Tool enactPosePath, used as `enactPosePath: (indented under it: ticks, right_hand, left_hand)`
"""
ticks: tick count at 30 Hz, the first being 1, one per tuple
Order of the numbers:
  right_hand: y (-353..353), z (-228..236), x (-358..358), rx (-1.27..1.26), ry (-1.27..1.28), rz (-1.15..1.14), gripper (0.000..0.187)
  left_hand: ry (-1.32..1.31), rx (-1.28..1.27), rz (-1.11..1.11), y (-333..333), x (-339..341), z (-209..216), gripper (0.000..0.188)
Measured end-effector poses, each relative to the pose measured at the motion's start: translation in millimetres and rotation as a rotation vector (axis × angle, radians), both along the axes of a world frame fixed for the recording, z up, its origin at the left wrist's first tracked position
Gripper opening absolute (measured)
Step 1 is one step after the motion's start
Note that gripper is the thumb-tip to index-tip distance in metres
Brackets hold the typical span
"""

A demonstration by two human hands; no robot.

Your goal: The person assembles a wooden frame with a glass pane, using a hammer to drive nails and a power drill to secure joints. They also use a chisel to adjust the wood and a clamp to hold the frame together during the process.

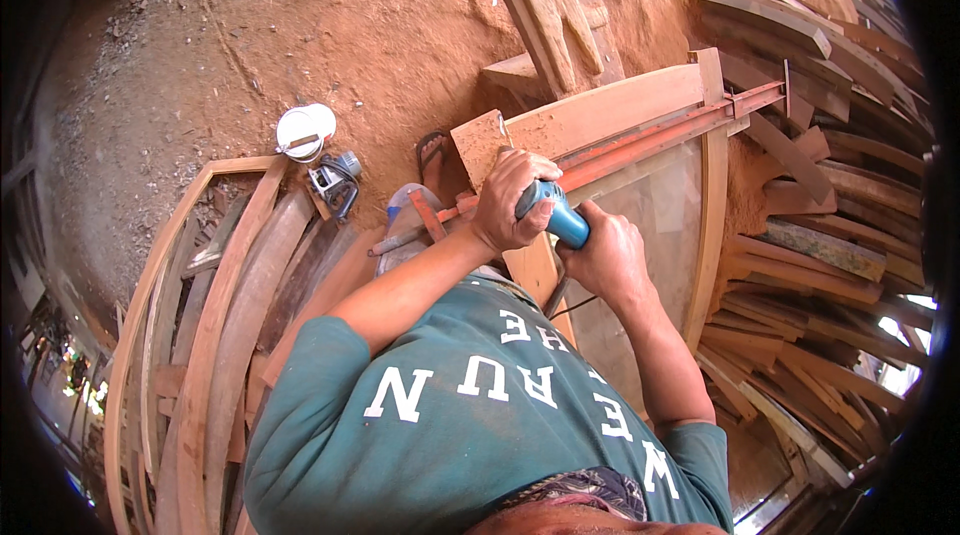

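Grip: both our hands close around one blue power tool; we hold it over the wooden frame.
Left hand: it wraps the front part of the tool from above, fingers curled tight, nothing else in it.
Right hand: it grips the rear end of the tool, fingers shut around the blue body.
Tool place: it sits just above a light wooden upright piece, near the corner where a flat board stands; the working end is hidden under our left hand, so we cannot tell if it touches the wood.
Frame: a big curved wooden frame lies before us, with a red bar clamp across its top rail.
Ground: red-brown dirt; a white round container and a small grey machine lie to our left, well apart from the hands.
Sides: curved planks are on the left, stacked boards on the right.
Far end: a pair of work gloves rests on a plank.
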State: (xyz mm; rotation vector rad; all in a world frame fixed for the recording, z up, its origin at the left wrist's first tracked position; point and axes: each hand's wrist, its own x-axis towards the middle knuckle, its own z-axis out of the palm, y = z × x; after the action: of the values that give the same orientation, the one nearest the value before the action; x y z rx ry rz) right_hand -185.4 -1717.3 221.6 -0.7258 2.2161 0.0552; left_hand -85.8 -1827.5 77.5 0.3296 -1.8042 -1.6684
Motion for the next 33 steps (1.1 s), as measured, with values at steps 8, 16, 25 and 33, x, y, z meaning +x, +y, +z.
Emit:
enactPosePath:
  ticks: [8,16,25,33]
  right_hand:
    - [-1,2,3,0.005,0.008,-0.021,0.032]
    - [6,-14,7,-0.077,0.054,-0.08,0.036]
    - [35,-11,9,-0.234,-0.022,-0.106,0.042]
    - [75,63,17,-0.432,-0.089,-0.172,0.044]
  left_hand:
    - [-0.038,-0.006,-0.008,2,1,2,0.044]
    - [-0.136,0.024,-0.053,6,-1,-22,0.04]
    - [-0.056,0.082,-0.011,10,-11,12,0.036]
    - [-0.062,-0.062,0.05,31,-11,101,0.045]
